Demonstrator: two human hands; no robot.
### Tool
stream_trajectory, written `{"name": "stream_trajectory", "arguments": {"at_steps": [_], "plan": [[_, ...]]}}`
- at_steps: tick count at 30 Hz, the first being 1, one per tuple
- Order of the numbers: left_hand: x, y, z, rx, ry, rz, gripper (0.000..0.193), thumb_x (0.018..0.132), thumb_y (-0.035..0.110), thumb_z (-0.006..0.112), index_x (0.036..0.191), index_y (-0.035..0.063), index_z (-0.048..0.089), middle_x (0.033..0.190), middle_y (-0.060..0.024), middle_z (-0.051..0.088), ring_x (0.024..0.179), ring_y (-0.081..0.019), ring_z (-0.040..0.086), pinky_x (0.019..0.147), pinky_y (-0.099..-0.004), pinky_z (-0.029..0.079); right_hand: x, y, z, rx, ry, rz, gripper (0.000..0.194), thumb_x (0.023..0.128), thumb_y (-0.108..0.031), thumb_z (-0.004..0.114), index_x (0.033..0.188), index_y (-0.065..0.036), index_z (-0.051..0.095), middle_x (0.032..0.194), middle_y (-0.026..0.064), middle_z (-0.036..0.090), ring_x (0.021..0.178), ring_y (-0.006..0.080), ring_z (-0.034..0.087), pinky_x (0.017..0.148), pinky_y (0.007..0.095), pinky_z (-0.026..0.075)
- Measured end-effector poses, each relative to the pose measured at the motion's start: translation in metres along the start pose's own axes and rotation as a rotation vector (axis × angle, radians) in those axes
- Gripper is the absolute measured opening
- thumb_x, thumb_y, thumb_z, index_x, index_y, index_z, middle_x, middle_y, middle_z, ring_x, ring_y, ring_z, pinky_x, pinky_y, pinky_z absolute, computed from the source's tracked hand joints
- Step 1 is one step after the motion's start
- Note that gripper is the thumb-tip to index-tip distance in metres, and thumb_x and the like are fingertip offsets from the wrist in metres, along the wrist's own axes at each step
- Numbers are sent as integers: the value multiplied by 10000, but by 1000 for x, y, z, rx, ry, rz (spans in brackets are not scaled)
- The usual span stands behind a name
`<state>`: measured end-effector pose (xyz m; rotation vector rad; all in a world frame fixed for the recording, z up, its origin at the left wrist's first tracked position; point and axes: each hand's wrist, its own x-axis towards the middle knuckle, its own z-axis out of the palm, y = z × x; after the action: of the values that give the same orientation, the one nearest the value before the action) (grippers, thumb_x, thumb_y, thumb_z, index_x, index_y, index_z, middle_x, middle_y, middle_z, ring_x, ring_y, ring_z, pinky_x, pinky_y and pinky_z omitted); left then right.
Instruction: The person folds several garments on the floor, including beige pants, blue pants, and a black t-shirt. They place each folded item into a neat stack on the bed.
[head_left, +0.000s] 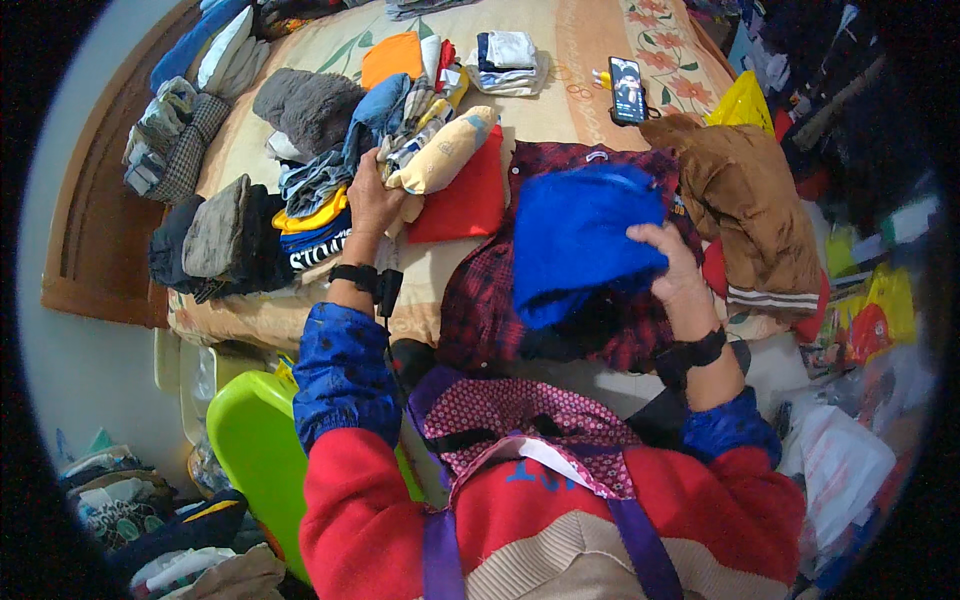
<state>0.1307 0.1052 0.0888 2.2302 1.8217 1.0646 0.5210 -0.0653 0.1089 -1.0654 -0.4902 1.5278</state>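
Observation:
My right hand (675, 259) grips the right edge of a folded blue garment (585, 240). The garment is above a red-and-black plaid shirt (480, 300), which is spread out before me. My left hand (373, 196) reaches into a heap of folded clothes, between folded denim (379, 109) and a rolled pale-yellow cloth (450, 150). Its fingertips are partly hidden among the fabrics, so I cannot tell whether they grip anything. A folded red cloth (469, 206) lies right of the left hand, partly under the yellow roll.
A brown jacket (750, 202) lies at the right. Beyond the shirt rests a phone (628, 90) with its screen lit. Folded stacks, a grey fleece (307, 109) and dark trousers (217, 236), cover the bed's left. A green plastic chair (255, 450) stands beside my left arm.

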Motion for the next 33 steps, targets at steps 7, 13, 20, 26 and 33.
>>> {"name": "stream_trajectory", "arguments": {"at_steps": [7,13,20,26,33], "plan": [[4,3,-4,-51,75,-41,556,743,216,726,1217,68,476,1084,-209,630,997,-413,611,833,-462,494,42,-34,73,-695,206,-796,429,734,-126,668,1124,-9,537,955,141,644,818,318,636,780,428,521],[18,18,-4,-51,193,-114,565,736,199,680,1239,90,447,984,-235,659,921,-435,640,768,-469,512,107,85,148,-1290,213,-1251,385,636,-33,674,985,9,518,1201,254,514,1082,403,507,886,488,458],[30,19,-30,-91,310,-157,585,715,207,737,1214,56,470,968,-225,673,923,-412,658,769,-438,520,146,172,180,-1518,-317,-1195,329,706,-237,667,971,-47,624,1272,196,532,1236,359,445,870,520,394],[24,26,-34,-84,374,-3,603,696,171,786,1207,49,489,992,-202,643,905,-407,637,763,-442,508,179,139,196,-1633,-425,-977,467,748,-444,684,1086,-122,691,1271,170,544,1318,374,352,963,597,321],[22,18,-23,-19,403,234,567,682,124,790,1168,17,518,1099,-223,620,1001,-408,616,851,-434,502,211,131,193,-1778,-768,-1153,594,716,-216,640,1301,-149,566,1332,164,533,1354,358,363,1120,557,246]]}}
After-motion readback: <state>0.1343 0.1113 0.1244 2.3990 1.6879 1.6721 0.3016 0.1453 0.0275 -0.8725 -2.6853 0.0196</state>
